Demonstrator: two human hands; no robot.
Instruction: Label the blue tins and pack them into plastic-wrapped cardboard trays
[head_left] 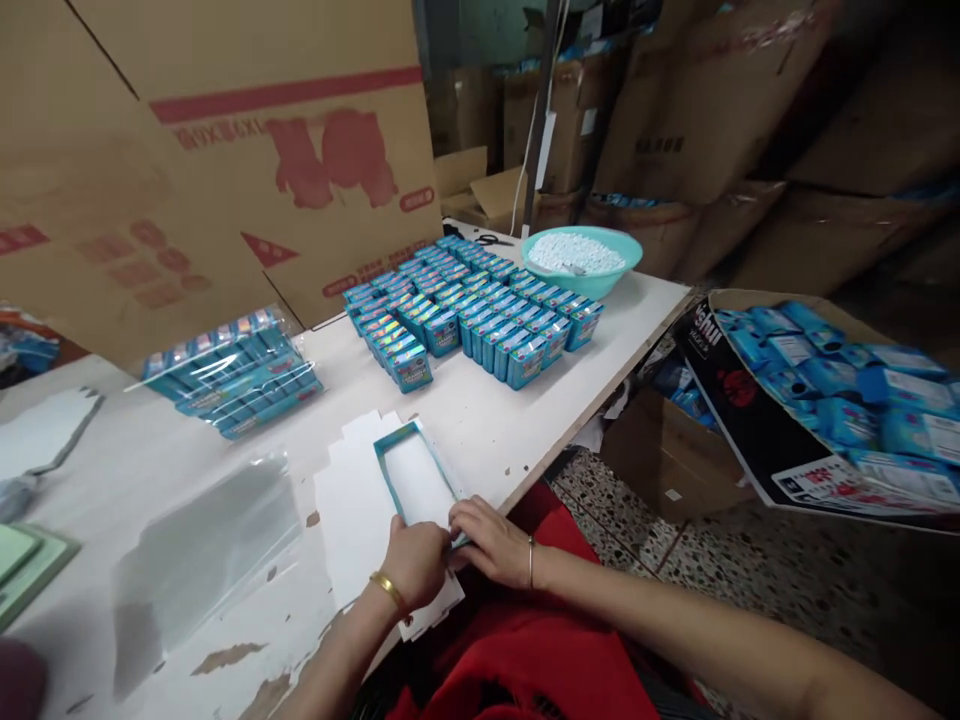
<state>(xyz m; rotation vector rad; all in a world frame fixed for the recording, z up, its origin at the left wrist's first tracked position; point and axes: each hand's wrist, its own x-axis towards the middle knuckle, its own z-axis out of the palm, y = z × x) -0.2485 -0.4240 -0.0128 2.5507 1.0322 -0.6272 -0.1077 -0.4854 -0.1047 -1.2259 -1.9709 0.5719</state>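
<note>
A shallow cardboard tray (420,470), white inside with blue rims, lies on a stack of flat white card blanks (349,500) near the table's front edge. My left hand (420,562) closes on the tray's near left corner, thumb along the wall. Facing it, my right hand (491,542) has its fingers bent over the near right corner. The near end wall is mostly hidden under both hands. Beyond the tray stand rows of small blue packs (525,360) with colourful labels. To the left lies a clear plastic bag (232,375) filled with similar blue packs.
Clear plastic sleeves (210,550) lie left of the blanks. A turquoise basin (619,265) of white pieces and scissors (493,240) sit at the back. A big carton (225,180) walls the far side. Right of the table, an open box (720,400) holds blue packets.
</note>
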